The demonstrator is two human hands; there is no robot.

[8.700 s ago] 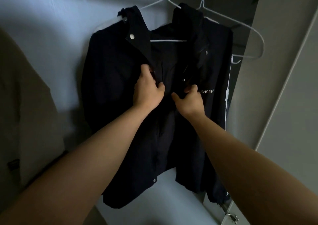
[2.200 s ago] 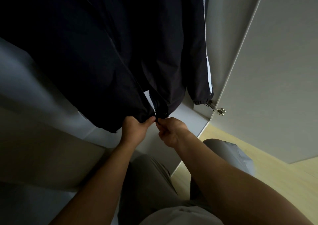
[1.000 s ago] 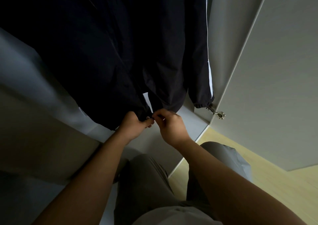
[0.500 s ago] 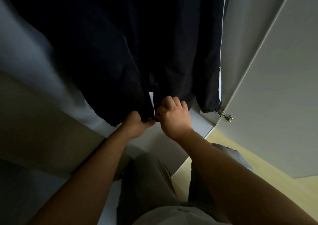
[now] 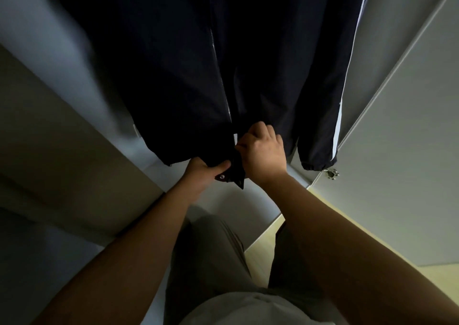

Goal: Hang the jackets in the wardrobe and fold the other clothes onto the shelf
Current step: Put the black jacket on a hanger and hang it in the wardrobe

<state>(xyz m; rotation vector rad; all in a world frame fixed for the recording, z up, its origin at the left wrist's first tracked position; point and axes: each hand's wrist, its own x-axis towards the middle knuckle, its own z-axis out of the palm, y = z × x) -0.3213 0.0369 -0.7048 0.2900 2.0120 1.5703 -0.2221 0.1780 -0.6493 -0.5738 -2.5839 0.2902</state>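
The dark navy nylon jacket (image 5: 173, 63) hangs across the upper centre of the frame. Your left hand (image 5: 202, 173) grips its hem (image 5: 173, 157) with curled fingers, and your right hand (image 5: 263, 153) pinches the foot of the zip (image 5: 218, 71). Pull the hem taut downward, then run the zip straight up.

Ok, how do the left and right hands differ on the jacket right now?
The left hand sits lower, gripping the jacket at its hem beside a snap; the right hand is higher, fingers curled at the zip. The left hand's thumb lies over the fabric; the right hand shows its back. Both hold the jacket's front opening.
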